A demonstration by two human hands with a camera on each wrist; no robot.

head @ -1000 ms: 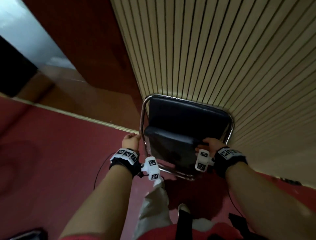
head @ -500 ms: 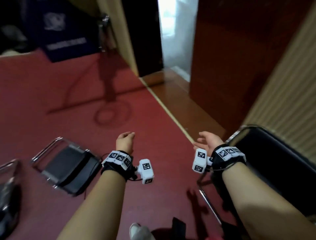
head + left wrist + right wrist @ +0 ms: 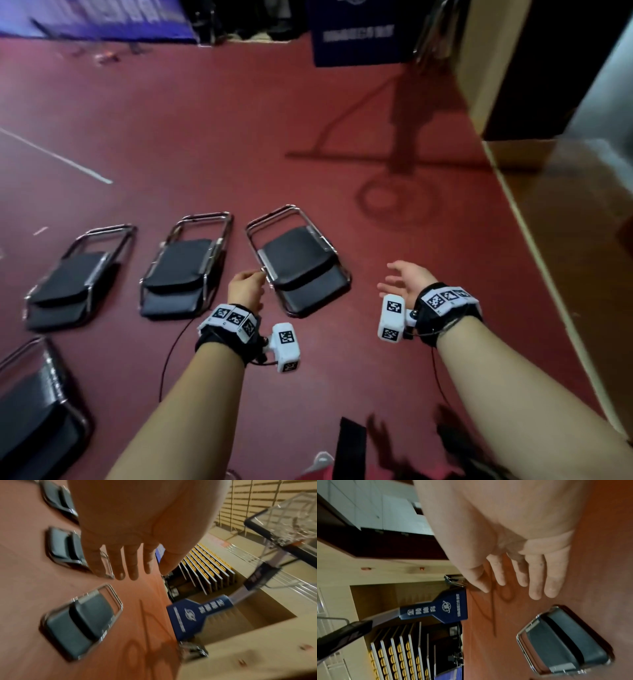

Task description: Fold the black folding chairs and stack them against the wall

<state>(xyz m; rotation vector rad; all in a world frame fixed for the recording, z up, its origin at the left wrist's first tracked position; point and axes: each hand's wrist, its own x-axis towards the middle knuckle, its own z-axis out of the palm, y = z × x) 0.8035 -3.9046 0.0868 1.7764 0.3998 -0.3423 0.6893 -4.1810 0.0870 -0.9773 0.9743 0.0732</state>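
A red floor [image 3: 212, 144] spreads under me. My left hand [image 3: 245, 289] and right hand [image 3: 406, 279] hang empty above it, fingers loosely spread. Beyond them four folded black chairs lie flat, the nearest chair [image 3: 298, 260] just past my left fingers. Farther off stands a blue sign [image 3: 359, 32].

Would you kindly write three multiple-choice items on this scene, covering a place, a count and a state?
1. The folded black chrome-framed chair nearest the hands lies:
A. on the red floor
B. against a wall
C. on a table

2. Folded chairs lined up in one row in the head view:
A. one
B. three
C. six

3. The right hand is:
A. gripping a chair
B. open, holding nothing
C. clenched in a fist

Answers: 1 A, it lies flat on the floor; 2 B, three lie side by side; 3 B, its fingers are spread in the air.
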